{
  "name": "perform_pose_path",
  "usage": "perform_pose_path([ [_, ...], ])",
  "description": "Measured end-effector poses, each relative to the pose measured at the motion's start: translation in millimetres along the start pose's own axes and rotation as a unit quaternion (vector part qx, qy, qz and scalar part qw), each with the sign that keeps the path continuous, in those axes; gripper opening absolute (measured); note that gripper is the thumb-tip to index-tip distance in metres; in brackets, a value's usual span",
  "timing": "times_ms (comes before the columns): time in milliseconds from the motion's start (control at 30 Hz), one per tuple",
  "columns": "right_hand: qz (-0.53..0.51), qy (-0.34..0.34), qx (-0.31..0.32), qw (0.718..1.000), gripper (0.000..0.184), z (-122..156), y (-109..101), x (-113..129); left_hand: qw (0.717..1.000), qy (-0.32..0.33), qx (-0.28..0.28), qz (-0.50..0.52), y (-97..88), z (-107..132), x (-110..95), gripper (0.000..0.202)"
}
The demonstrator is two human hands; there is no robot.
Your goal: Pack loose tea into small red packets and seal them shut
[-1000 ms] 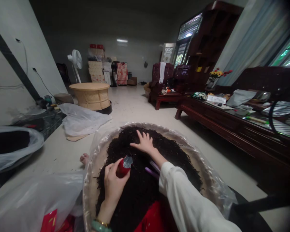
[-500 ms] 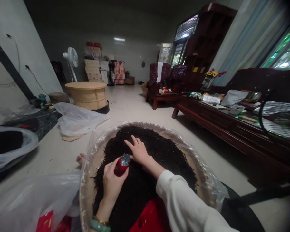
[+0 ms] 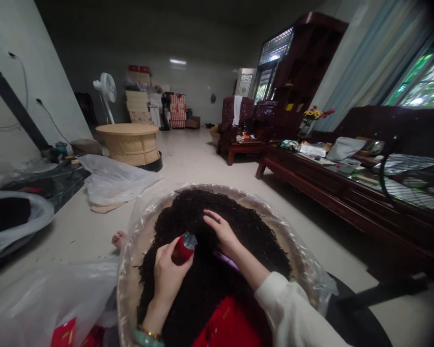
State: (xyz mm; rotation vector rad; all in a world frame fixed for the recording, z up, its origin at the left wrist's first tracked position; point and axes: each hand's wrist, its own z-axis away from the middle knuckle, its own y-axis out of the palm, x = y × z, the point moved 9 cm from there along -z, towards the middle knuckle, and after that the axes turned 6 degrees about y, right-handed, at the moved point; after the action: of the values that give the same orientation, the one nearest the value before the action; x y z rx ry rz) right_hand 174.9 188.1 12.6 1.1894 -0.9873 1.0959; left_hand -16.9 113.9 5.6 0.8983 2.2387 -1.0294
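Note:
A broad round basket (image 3: 132, 241) lined with clear plastic holds a heap of dark, twisted dried leaves (image 3: 246, 226) that look like loose tea. Over its left part, my left hand (image 3: 169, 270) is closed around a small red foil packet (image 3: 183, 251), whose silvery mouth points up and to the right. My right hand (image 3: 224, 236) is at the leaves just right of the packet, fingers stretched and apart, with dark bits on them; its thumb is hidden. Under the right wrist shows part of a purple object (image 3: 227, 260). Red packets (image 3: 226, 325) lie at the basket's near side.
Left of the basket are a plastic bag (image 3: 61, 289) with red packets and another lined container (image 3: 45, 219) of dark leaves. A bare foot (image 3: 119, 239) rests by the rim. A dark wooden table (image 3: 311, 168) stands right; a round woven stand (image 3: 130, 144) is farther off.
My right hand has moved right, away from the packet's mouth, uncovering the purple object. The left hand still holds the packet in nearly the same place. The view has shifted slightly.

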Motion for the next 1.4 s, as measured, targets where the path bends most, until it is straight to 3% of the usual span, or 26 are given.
perform_pose_path([
  [100,-0.193,0.141,-0.006,0.971,0.030,12.2,3.5,-15.7,1.000,-0.008,0.021,-0.007,7.3,-1.0,-2.7,0.048],
  [167,-0.251,0.173,-0.011,0.952,0.026,19.6,9.7,-14.6,0.999,-0.015,0.034,-0.013,11.3,-1.3,-2.7,0.050],
  [267,-0.282,0.137,0.001,0.950,0.027,24.6,20.7,-0.3,0.999,-0.019,0.043,-0.017,14.6,-1.3,-4.0,0.049],
  [467,-0.240,0.072,-0.009,0.968,0.027,30.5,32.3,12.1,0.999,-0.021,0.045,-0.019,15.9,-0.8,-8.2,0.049],
  [633,-0.230,0.098,0.005,0.968,0.025,28.6,34.5,-4.5,0.998,-0.036,0.051,0.004,21.2,3.3,-4.7,0.051],
  [767,-0.275,0.148,0.018,0.950,0.026,23.7,34.4,-26.9,0.998,-0.008,0.061,0.032,22.4,4.5,-12.1,0.070],
  [833,-0.288,0.157,0.016,0.945,0.025,21.9,32.1,-33.4,0.995,0.047,0.085,0.033,21.8,2.9,-25.3,0.071],
  [933,-0.295,0.173,0.017,0.939,0.023,21.6,29.2,-38.2,0.982,0.119,0.144,0.024,21.1,0.0,-42.6,0.055],
  [1100,-0.322,0.223,0.048,0.919,0.008,25.2,27.0,-35.1,0.963,0.139,0.227,0.053,15.7,-11.5,-50.5,0.032],
  [1267,-0.339,0.215,0.074,0.913,0.017,28.9,17.3,-9.1,0.942,0.169,0.290,0.014,13.3,-24.8,-57.8,0.025],
  [1400,-0.326,0.203,0.108,0.917,0.018,33.7,25.2,7.8,0.929,0.198,0.311,-0.003,17.4,-32.3,-67.4,0.024],
])
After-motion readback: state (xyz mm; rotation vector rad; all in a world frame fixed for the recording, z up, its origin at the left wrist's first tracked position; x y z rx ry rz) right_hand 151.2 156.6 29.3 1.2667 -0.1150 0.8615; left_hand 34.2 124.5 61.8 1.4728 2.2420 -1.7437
